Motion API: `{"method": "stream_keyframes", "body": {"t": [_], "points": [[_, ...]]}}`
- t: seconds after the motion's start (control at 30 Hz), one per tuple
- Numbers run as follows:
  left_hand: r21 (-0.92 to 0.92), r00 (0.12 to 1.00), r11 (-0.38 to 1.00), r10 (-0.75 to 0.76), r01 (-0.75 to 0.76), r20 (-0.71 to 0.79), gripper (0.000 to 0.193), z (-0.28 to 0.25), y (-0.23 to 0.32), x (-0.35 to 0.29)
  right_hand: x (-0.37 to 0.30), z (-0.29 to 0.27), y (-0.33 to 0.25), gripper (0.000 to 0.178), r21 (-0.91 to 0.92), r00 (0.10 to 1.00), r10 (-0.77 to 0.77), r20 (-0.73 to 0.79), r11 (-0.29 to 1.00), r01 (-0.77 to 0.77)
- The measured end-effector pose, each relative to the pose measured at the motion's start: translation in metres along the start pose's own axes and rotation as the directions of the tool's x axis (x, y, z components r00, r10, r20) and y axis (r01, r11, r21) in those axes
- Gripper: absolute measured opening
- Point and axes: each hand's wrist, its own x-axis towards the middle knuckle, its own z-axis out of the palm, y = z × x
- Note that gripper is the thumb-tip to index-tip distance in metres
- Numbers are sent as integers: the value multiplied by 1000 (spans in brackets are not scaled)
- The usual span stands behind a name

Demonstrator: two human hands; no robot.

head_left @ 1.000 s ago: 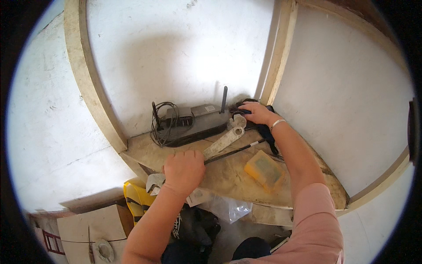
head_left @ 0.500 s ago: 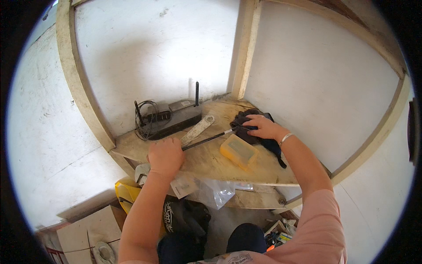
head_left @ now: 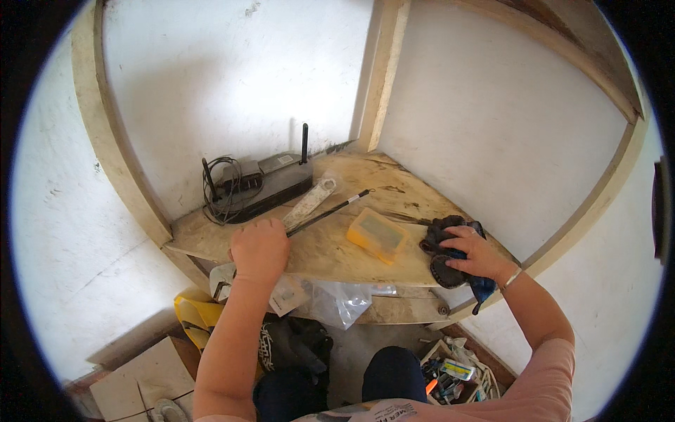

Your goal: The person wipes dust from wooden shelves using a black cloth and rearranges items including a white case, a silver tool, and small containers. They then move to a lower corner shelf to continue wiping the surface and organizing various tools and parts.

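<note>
My left hand (head_left: 260,247) is closed around a thin black rod (head_left: 327,216) with a white band and a small loop at its far end. The rod slants up to the right over the wooden corner shelf (head_left: 330,260). At the shelf's right edge, my right hand (head_left: 478,259) grips a crumpled dark cloth bundle (head_left: 439,235), partly blue, with a piece hanging past the edge. Between the hands lies a yellow-orange plastic case (head_left: 380,236). Beside the rod rests a dusty, pale flat bar with a ring-shaped end (head_left: 311,200).
A black router (head_left: 278,190) with two antennas and a coiled cable stands at the back left. Clear plastic bags (head_left: 341,302) lie on a lower shelf. On the floor are a black bag (head_left: 299,344) and a box of assorted items (head_left: 457,369). Wooden posts (head_left: 383,77) frame the corner.
My right hand has dragged the dark cloth bundle right and nearer, away from the rod's tip, to the shelf's right edge. My left hand keeps its hold on the rod. The view has shifted slightly.
</note>
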Motion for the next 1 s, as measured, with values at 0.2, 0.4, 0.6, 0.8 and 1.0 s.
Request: {"method": "stream_keyframes", "body": {"t": [0.2, 0.4, 0.6, 0.8, 1.0], "points": [[-11, 980, 999, -27, 30, 195, 18, -11, 2, 5, 87, 15, 40, 42, -42, 998, -55, -16, 998, 55], [-60, 960, 997, -24, 43, 280, 28, -14, 0, 5, 186, 20, 61, 44, -50, 981, 194, -17, 980, -195], [-48, 961, 997, -49, 64, 273, 29, -9, 2, 5, 241, 33, 50, 45, -130, 998, 68, 0, 989, -67], [-60, 966, 996, -47, 64, 256, 30, -12, 4, 4, 282, 48, 8, 39, 16, 940, -341, 4, 940, 341], [-2, 959, 996, -81, 85, 272, 29, -18, 4, 4, 324, 57, 6, 35, 5, 938, -344, -42, 939, 345]]}}
